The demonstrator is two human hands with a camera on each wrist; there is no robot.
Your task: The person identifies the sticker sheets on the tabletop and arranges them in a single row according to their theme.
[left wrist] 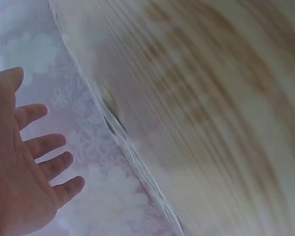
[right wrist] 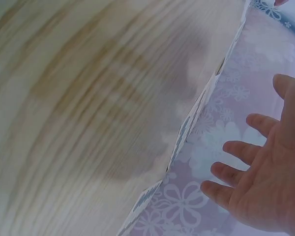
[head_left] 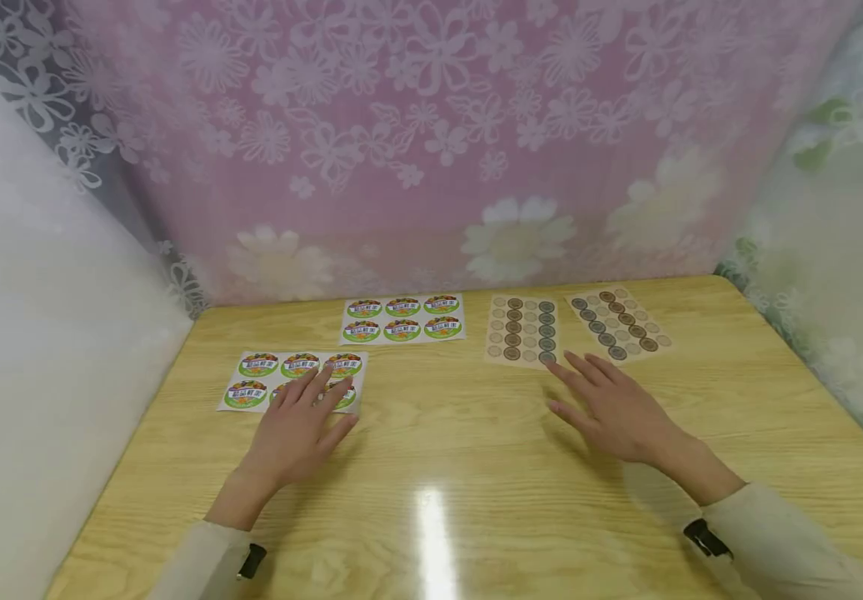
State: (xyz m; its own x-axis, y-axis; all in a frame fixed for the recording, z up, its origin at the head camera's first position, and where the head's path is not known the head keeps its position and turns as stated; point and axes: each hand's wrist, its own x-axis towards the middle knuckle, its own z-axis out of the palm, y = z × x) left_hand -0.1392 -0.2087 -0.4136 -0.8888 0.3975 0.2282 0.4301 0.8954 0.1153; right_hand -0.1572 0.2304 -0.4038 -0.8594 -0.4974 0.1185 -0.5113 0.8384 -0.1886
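Observation:
My left hand (head_left: 292, 433), fingers spread, hovers over the nearer sheet of round fruit stickers (head_left: 259, 365), hiding part of its lower row. Nothing is in its grasp, and the left wrist view shows the same hand (left wrist: 19, 157) with a bare palm. On the right, my right hand (head_left: 619, 412) is also spread and holds nothing. Its fingertips come near the bottom edge of a beige sheet of small round stickers (head_left: 521, 329). In the right wrist view the hand (right wrist: 265, 172) stays above the tabletop with its palm bare.
A second fruit sticker sheet (head_left: 402, 319) lies farther back. Another beige sticker sheet (head_left: 619, 323) lies tilted at the back right. All rest on the wood-grain table (head_left: 461, 433). A pink floral curtain (head_left: 431, 150) stands behind the table, with pale cloth at both sides.

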